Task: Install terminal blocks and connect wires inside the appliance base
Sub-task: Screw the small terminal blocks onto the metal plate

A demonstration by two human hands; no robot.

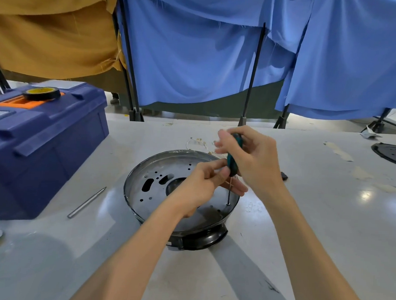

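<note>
The appliance base (147, 170), a shallow round metal pan on a black foot, is sitting near the middle of the pale worktable (324, 221), straight in front of the person. Its floor is showing punched holes, slots and a dark round opening at the centre. A screwdriver (234, 155) with a teal handle is standing almost upright over the pan's right side, its thin shaft reaching down to a small hole in the floor close to the rim. The right hand (255, 158) is gripping the handle from the right, fingers wrapped round its upper part. The left hand (200, 185) is reaching in over the pan, thumb and forefinger pinching the handle's lower end while the other fingers are lying stretched out beneath it. Thin pale wires (199, 142) are lying loose on the table just behind the pan. A slim metal rod (86, 202) is resting to the left, near a blue toolbox (42, 155) that is carrying a roll of black tape (42, 93). Blue cloth (196, 48) and mustard cloth (50, 32) are hanging from black stands behind the table.
</note>
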